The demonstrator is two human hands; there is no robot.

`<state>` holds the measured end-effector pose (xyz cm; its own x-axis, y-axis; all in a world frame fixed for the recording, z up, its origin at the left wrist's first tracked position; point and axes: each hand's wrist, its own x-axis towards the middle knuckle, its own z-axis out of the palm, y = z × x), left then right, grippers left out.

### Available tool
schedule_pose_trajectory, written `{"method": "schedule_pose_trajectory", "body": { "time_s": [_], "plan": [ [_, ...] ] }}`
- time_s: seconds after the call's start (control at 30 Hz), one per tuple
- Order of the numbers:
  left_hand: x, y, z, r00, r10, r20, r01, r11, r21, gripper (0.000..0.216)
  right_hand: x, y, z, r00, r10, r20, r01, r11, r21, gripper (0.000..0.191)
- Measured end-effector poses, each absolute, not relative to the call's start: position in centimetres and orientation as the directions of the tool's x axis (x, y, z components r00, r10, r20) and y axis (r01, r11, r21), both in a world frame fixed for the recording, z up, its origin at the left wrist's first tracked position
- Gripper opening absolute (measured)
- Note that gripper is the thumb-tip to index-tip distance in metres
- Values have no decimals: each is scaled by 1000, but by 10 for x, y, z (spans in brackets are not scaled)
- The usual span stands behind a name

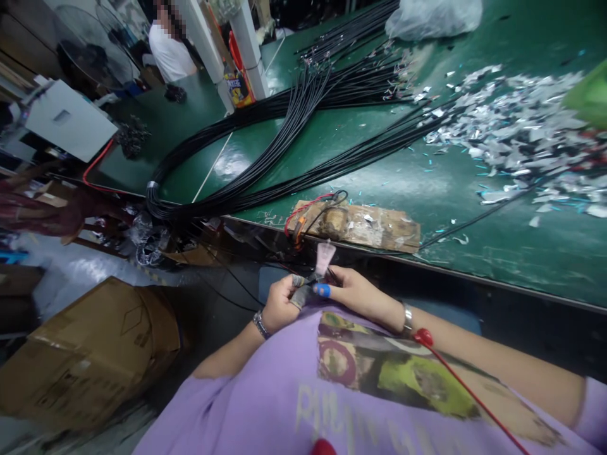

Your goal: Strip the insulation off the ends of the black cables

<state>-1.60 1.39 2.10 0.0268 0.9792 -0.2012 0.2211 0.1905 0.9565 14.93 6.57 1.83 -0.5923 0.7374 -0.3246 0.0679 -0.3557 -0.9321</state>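
Both my hands meet close to my chest, below the table's front edge. My left hand is closed around a thin black cable end, with grey tape on its fingertips. My right hand, a blue tape band on one finger, pinches the same cable end from the right. A small translucent strip of wrapping sticks up from the cable between the two hands. A metal watch sits on my left wrist and a bracelet with a red cord on my right.
A big bundle of long black cables lies across the green table. A worn wooden block with red wires sits at the front edge. Foil scraps litter the right. A cardboard box stands on the floor; another person sits far back.
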Motion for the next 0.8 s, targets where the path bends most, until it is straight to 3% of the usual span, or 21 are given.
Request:
{"method": "schedule_pose_trajectory", "body": {
  "time_s": [0.17, 0.33, 0.47, 0.57, 0.7, 0.8],
  "plan": [
    [-19, 16, 18, 55, 988, -143, 302, 120, 946, 18, 152, 66, 19, -588, 684, -431, 31, -513, -858, 34],
    [-22, 18, 17, -1, 953, -303, 168, 299, 939, 32, 164, 71, 17, -535, 665, -521, -174, -690, -702, 33],
    [-24, 20, 15, -25, 932, -362, 67, 363, 929, 44, 166, 71, 12, -474, 695, -540, -179, -677, -714, 33],
    [-24, 20, 10, -29, 936, -352, 86, 353, 932, 43, 166, 68, 9, -488, 690, -534, -145, -668, -730, 36],
    [-27, 21, 1, -13, 979, -202, 296, 197, 935, 26, 170, 68, 11, -466, 737, -490, -56, -577, -815, 37],
    [-34, 25, -2, 53, 999, 9, 515, -35, 857, 20, 178, 71, 18, -512, 778, -364, 89, -373, -923, 34]
  ]
}}
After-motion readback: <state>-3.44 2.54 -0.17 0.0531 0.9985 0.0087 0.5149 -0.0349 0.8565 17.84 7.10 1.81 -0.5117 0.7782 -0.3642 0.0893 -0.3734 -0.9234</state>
